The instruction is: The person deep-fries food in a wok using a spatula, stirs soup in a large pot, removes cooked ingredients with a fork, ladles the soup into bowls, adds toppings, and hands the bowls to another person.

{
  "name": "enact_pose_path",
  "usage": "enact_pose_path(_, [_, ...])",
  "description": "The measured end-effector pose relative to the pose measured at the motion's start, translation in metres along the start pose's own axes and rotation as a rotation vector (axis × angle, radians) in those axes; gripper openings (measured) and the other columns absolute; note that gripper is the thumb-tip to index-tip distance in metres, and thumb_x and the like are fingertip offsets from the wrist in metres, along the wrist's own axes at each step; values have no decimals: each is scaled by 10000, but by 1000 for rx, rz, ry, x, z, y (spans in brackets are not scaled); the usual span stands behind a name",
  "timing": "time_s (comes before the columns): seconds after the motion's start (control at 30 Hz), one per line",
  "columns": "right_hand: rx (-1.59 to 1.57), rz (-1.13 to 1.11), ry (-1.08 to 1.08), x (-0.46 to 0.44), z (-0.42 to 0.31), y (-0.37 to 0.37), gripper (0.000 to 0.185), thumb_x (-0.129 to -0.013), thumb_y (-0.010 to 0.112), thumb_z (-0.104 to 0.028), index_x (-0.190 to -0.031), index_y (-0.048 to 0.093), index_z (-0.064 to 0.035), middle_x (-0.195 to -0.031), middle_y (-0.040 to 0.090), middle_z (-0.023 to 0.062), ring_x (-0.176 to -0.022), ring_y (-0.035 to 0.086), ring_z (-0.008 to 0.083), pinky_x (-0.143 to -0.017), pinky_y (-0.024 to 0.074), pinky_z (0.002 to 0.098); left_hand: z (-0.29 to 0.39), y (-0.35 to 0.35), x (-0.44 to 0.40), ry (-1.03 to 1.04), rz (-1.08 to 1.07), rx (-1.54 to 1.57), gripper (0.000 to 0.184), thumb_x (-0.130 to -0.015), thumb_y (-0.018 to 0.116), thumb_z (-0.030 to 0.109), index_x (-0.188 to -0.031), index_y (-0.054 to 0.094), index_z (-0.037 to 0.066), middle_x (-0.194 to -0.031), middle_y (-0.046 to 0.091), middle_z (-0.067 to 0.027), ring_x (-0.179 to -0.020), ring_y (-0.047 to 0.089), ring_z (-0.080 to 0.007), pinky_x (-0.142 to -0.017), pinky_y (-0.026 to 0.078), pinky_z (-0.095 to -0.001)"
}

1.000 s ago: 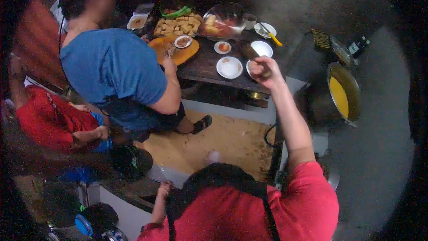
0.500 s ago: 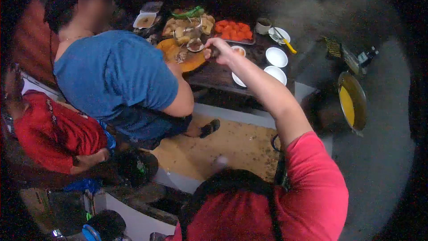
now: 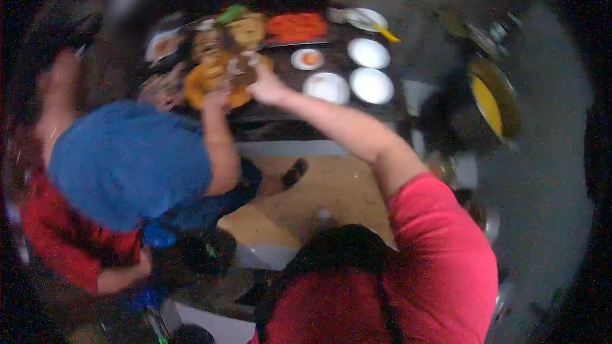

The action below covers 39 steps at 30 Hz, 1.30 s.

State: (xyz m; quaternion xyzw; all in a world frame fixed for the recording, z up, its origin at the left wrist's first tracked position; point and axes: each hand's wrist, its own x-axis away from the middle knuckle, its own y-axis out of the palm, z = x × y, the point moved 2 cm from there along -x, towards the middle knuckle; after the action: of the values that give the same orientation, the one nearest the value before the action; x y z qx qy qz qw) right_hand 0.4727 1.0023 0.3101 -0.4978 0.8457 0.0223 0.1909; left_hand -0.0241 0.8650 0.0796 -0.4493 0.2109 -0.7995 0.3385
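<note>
My right hand (image 3: 266, 84) reaches far out over the table, at the right edge of a round orange board (image 3: 192, 89). Its fingers look closed round something dark; motion blur hides what it is. Close beside it, on the left, a co-worker's hand (image 3: 218, 97) is over the same board, where pale pieces lie. Behind the board are a tray of yellowish food pieces (image 3: 247, 30) and a tray of red-orange pieces (image 3: 296, 27). Nearest on my hand's right is a small white dish with orange food (image 3: 308, 58). My left hand is out of view.
White plates (image 3: 371, 86) stand on the table's right side, with a yellow-handled utensil (image 3: 386, 33) behind. A pan with yellow contents (image 3: 488, 105) is farther right. A co-worker in blue (image 3: 131, 165) bends at the left; a person in red (image 3: 76, 236) is close behind.
My right hand has moved left, from beside the small dishes to the orange board. The blue-shirted co-worker leans lower, with a hand now visible over the board. The view has shifted and blurred.
</note>
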Motion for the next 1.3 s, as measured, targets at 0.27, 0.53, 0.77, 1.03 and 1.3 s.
enact_pose_path(0.27, [7, 43, 371, 257, -119, -253, 724, -618, 557, -72, -1254, 220, -3, -1180, 400, 197, -1111, 390, 280, -916, 314, 328, 297, -46, -229, 403, 294, -323, 248, -836, 400, 235, -900, 554, 52, -838, 570, -88, -792, 551, -208, -647, 448, -341])
enact_pose_path(0.53, [193, 565, 780, 549, -242, -384, 767, -591, 544, 37, -1283, 223, -50, -1280, 311, 151, -1200, 288, 254, -995, 227, 317, 375, 172, -201, 533, -104, -517, 249, -836, 387, 237, -907, 559, 71, -872, 563, -76, -822, 540, -212, -669, 444, -348])
enact_pose_path(0.77, [397, 1092, 1123, 793, -247, -455, 709, -623, 535, -7, -1270, 249, -63, -1081, 475, 168, -981, 478, 236, -836, 354, 268, 310, 381, -54, 489, -677, -667, 252, -836, 376, 239, -912, 563, 88, -901, 558, -65, -849, 531, -216, -688, 441, -354])
enact_pose_path(1.03, [643, 1319, 1298, 987, -169, -617, 726, -643, 600, -127, -1270, 241, -58, -1051, 497, 267, -982, 480, 394, -823, 383, 394, 347, 542, 69, 594, -1242, -236, 198, -758, 472, 191, -877, 568, 65, -816, 569, -91, -728, 539, -206, -605, 426, -359])
enact_pose_path(1.3, [862, 1309, 1329, 1078, -76, -587, 645, -679, 558, -154, -1233, 277, 22, -1107, 473, 247, -976, 479, 394, -866, 371, 406, 451, 466, 240, 11, -773, -1030, 276, -741, 517, 238, -953, 564, 67, -922, 582, -108, -776, 548, -208, -621, 429, -345])
